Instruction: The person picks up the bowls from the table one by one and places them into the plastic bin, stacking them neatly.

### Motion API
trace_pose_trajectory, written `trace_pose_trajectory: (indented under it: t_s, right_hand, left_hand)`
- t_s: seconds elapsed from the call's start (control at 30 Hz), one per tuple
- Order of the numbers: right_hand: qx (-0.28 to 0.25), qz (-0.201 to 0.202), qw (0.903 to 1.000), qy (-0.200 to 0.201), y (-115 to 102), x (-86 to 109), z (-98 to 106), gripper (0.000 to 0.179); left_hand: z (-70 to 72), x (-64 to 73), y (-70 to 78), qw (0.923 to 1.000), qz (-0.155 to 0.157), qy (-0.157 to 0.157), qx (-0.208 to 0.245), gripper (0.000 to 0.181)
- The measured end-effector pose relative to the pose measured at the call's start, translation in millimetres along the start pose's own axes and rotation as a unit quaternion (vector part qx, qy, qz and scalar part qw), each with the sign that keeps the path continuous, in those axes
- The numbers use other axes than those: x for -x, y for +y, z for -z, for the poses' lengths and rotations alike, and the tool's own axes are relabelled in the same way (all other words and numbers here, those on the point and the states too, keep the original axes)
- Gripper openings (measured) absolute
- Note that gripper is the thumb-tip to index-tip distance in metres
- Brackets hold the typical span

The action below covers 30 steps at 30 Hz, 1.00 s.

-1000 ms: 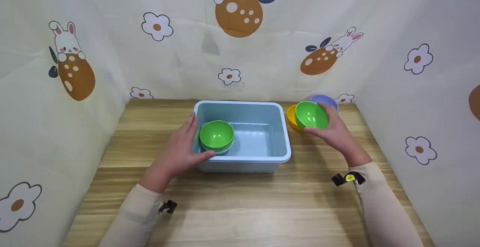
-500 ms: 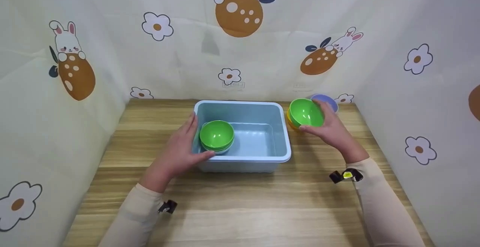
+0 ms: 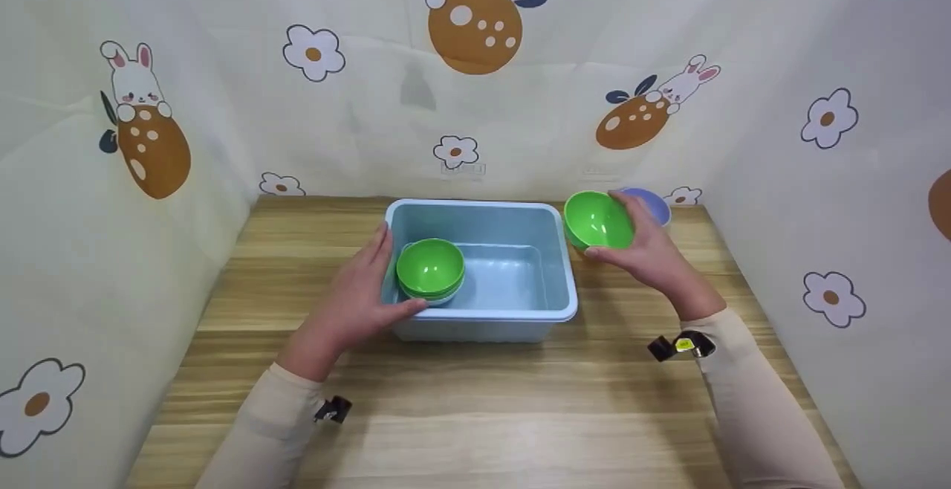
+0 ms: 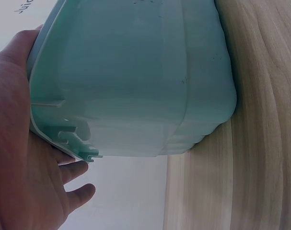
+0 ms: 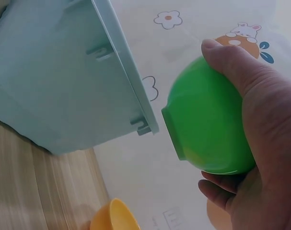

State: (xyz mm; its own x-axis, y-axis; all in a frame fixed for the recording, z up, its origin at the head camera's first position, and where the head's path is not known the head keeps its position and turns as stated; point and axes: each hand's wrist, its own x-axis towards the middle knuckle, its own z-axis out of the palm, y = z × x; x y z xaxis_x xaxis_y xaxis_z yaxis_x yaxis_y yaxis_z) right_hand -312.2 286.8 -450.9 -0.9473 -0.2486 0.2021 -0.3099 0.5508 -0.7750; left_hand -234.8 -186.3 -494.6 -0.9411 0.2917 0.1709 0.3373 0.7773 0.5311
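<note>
Above the table [image 3: 475, 415], just beside the right wall of the light blue bin [image 3: 490, 315], we see a green bowl [image 3: 596, 220] gripped in the right hand [image 3: 645, 255], thumb on the near side and fingers on the far side. The right wrist view shows us its foot facing down, clear of the table, with a gap between bowl and bin. We judge it to be thin moulded plastic: light, fairly stiff and unlikely to break, though its glossy curved wall may slip if pinched low. The sides near the rim, held across the width as here, look to us like the surest hold, with the mouth left free. At the bin's near left corner, the left hand [image 3: 349, 303] rests with fingers fairly straight along the outside and thumb lying on the near rim; this should steady a bin that we expect to slide easily. Inside, towards the left, we find a nested stack topped by another green bowl [image 3: 430, 264], with a pale blue bowl [image 3: 442, 299] at its base; how many are nested we cannot tell. Outside stand a purple bowl [image 3: 652, 205], partly behind the right hand, and a yellow bowl [image 5: 114, 218].
</note>
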Motion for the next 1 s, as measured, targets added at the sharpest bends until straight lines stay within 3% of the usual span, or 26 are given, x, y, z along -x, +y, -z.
trace_pose_trajectory:
  t_s: [0.57, 1.0]
  right_hand:
    - [-0.007, 0.003, 0.9998, -0.018, -18, -7.6, -7, 0.116]
    - [0.014, 0.046, 0.9985, -0.028, -33, -15.6, -17, 0.116]
  left_hand:
    - [-1.3, -0.9, -0.7, 0.9999, -0.003, 0.005, -0.010, 0.130]
    - [-1.1, -0.9, -0.9, 1.0000, -0.004, 0.004, 0.008, 0.130]
